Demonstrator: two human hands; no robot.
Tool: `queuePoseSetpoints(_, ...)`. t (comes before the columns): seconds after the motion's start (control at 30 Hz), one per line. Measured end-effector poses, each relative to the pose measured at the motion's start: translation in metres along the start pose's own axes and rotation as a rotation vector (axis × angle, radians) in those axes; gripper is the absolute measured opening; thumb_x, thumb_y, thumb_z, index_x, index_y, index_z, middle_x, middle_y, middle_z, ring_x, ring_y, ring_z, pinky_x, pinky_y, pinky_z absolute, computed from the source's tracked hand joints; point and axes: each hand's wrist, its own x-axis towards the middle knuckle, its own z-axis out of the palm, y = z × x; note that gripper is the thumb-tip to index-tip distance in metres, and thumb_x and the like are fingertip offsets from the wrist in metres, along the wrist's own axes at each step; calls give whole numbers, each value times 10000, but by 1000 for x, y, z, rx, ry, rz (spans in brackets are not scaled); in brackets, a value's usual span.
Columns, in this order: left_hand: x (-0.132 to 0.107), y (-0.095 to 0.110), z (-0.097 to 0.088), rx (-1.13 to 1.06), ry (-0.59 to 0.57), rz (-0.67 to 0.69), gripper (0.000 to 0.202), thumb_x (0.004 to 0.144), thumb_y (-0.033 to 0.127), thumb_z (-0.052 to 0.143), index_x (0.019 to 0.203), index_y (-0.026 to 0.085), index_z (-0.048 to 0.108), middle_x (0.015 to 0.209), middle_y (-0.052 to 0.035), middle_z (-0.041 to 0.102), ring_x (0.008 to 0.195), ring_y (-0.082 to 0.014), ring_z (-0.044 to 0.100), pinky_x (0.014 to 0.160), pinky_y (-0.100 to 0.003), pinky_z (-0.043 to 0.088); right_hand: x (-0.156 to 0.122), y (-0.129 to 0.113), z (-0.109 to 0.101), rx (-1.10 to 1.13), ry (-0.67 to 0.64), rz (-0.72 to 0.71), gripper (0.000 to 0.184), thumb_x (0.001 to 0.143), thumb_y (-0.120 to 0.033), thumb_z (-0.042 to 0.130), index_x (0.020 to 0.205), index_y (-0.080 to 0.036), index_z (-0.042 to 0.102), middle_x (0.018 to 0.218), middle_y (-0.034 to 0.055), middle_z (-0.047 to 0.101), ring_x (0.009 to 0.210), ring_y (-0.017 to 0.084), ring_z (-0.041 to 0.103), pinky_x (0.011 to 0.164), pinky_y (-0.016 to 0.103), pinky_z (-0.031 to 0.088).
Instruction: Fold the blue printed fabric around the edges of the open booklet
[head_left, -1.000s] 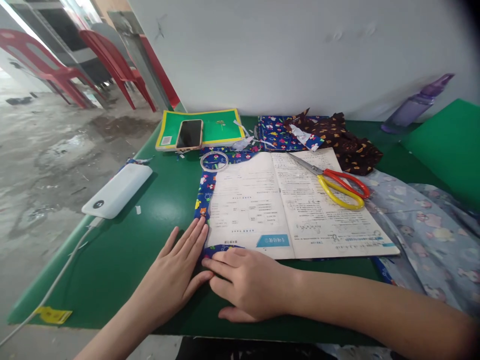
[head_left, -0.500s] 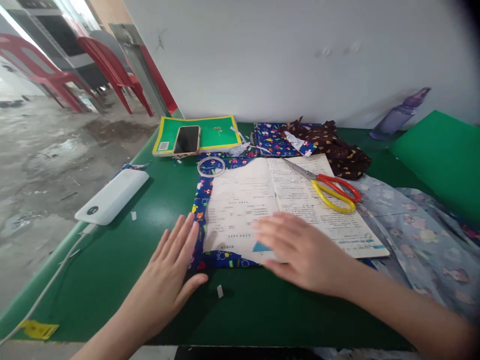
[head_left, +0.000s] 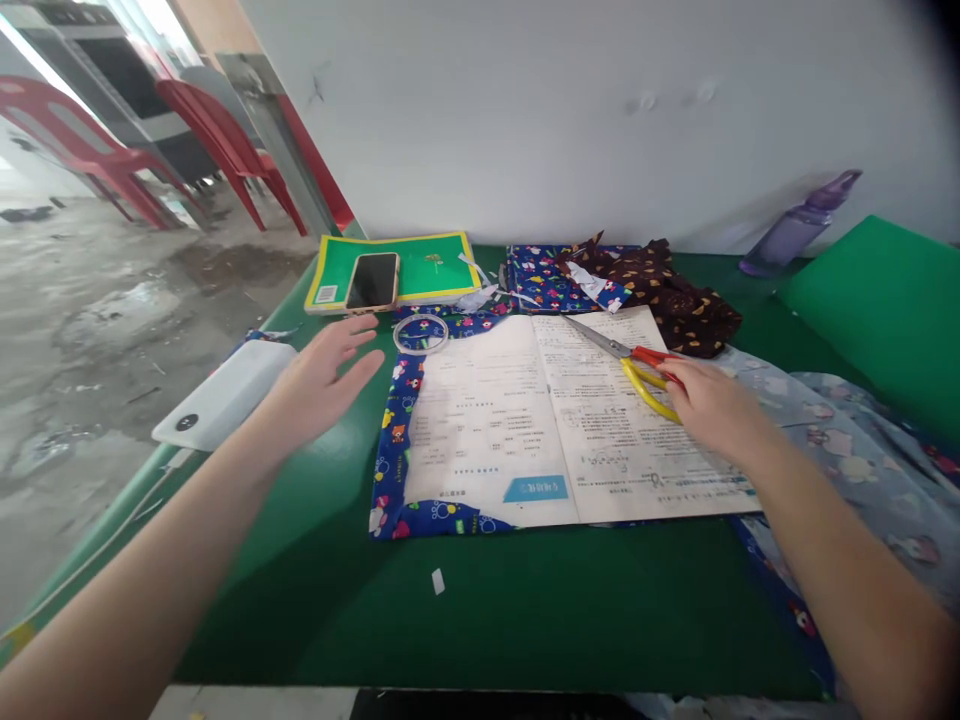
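An open printed booklet point(head_left: 487, 430) lies on a blue cartoon-print fabric point(head_left: 390, 445) whose edge shows along the booklet's left and front sides. Red-and-yellow scissors point(head_left: 600, 342) rest on the right page. My right hand point(head_left: 712, 405) covers their handles with its fingers curled round them. My left hand point(head_left: 330, 370) hovers above the green table point(head_left: 525, 610), fingers spread and holding nothing, just left of a clear tape roll point(head_left: 421, 333) and beside a white power bank point(head_left: 225, 395).
A phone point(head_left: 373, 280) lies on a green book point(head_left: 435, 262) at the back. Brown patterned cloth point(head_left: 690, 300), pale blue cloth point(head_left: 862, 450), a purple bottle point(head_left: 799, 225) and a green board point(head_left: 885, 300) fill the right. Red chairs point(head_left: 217, 130) stand beyond the table's left edge.
Both hands left the fabric's near-left corner. My right hand swept right across the booklet onto the scissors' handles. My left hand rose and moved back toward the tape roll.
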Motion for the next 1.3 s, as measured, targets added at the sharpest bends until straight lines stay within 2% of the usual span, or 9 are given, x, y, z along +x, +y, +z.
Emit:
queuePoseSetpoints(0.03, 10, -7, 7, 136, -12, 26, 490, 961, 379, 340, 1351, 89, 398, 1377, -133, 482, 1246, -272, 469, 1015, -441, 392, -1, 1, 2, 6, -11, -4, 398, 904, -279, 327, 1187, -141, 571, 1255, 141, 578, 1140, 303, 539, 941, 471, 443)
queuePoseSetpoints(0.1, 27, -20, 21, 203, -10, 64, 474, 933, 356, 404, 1340, 115, 434, 1403, -118, 463, 1287, -274, 428, 1080, -447, 323, -2, 3, 4, 12, -21, -4, 396, 885, -304, 380, 1199, -144, 560, 1237, 148, 585, 1125, 315, 546, 917, 480, 454)
queuePoseSetpoints(0.23, 45, -38, 44, 413, -42, 212, 390, 954, 268, 322, 1263, 156, 530, 1334, -87, 550, 1331, -242, 380, 1096, -470, 271, -2, 7, 5, 11, 20, 57, 453, 853, -372, 468, 1241, -144, 519, 1149, 172, 614, 1004, 345, 593, 783, 481, 499)
queuePoseSetpoints(0.43, 45, -52, 60, 533, 70, 345, 287, 937, 263, 394, 956, 226, 678, 1017, -32, 702, 1111, -213, 567, 1119, -494, 183, 3, 12, 11, 11, 50, 59, 417, 841, -419, 499, 1173, -177, 568, 1088, 158, 642, 972, 356, 592, 740, 461, 494)
queuePoseSetpoints(0.57, 46, -54, 58, 559, 162, 355, 238, 914, 232, 441, 889, 223, 677, 894, -34, 711, 922, -205, 622, 1100, -468, 224, 4, 13, 13, 18, 77, 35, 413, 869, -421, 462, 1179, -169, 567, 1099, 156, 641, 1002, 347, 583, 775, 459, 488)
queuePoseSetpoints(0.77, 28, -47, 36, 609, 270, 358, 197, 910, 241, 457, 940, 200, 647, 935, -60, 706, 886, -233, 624, 1049, -475, 263, 2, 9, 11, 30, 129, -40, 394, 889, -349, 420, 1198, -143, 553, 1160, 158, 605, 1068, 330, 553, 900, 463, 448)
queuePoseSetpoints(0.9, 11, -59, 32, 678, 248, 320, 183, 889, 237, 465, 878, 195, 642, 884, -52, 708, 829, -226, 630, 979, -442, 321, -1, 6, 12, 30, 139, -29, 392, 895, -351, 408, 1206, -153, 541, 1174, 158, 590, 1063, 327, 559, 883, 459, 463)
queuePoseSetpoints(1.1, 0, -74, 31, 748, 120, 192, 210, 886, 263, 450, 843, 186, 640, 884, -62, 704, 858, -250, 632, 936, -446, 327, -1, 7, 12, 50, 104, 26, 394, 876, -371, 441, 1210, -186, 536, 1172, 132, 609, 1034, 327, 581, 829, 465, 480)
queuePoseSetpoints(1.3, -5, -60, 34, 736, 118, 169, 324, 898, 319, 442, 1131, 155, 597, 1128, -119, 633, 1044, -301, 555, 899, -444, 364, -3, 9, 12, 121, 90, 139, 473, 803, -460, 559, 1208, -216, 555, 1089, 120, 667, 936, 335, 631, 760, 477, 502)
